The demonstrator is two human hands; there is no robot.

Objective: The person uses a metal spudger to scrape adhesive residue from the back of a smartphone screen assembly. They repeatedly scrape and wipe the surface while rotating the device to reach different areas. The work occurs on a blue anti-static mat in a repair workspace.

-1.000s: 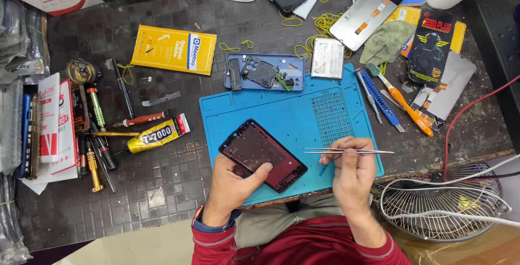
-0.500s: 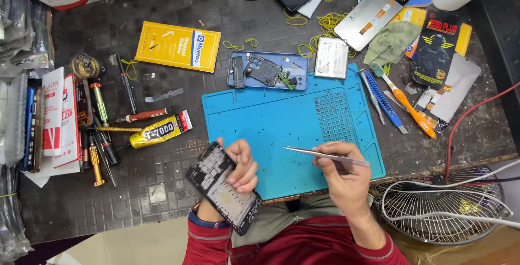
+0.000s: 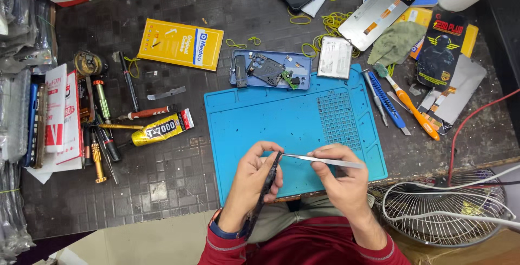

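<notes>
From the head camera, the left hand (image 3: 253, 181) grips a dark phone panel (image 3: 266, 186) edge-on above the near edge of the blue mat (image 3: 295, 121); its long axis runs from the tweezers down toward the person's lap. The right hand (image 3: 341, 181) pinches metal tweezers (image 3: 323, 160), whose tip seems to touch the panel's upper edge (hard to tell). Prying sideways could crack the thin panel or let it slip off the desk (image 3: 162, 173).

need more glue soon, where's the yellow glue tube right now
In the head view the yellow glue tube lies on the dark table left of the blue mat, beside the screwdrivers and below the yellow packet.
</notes>
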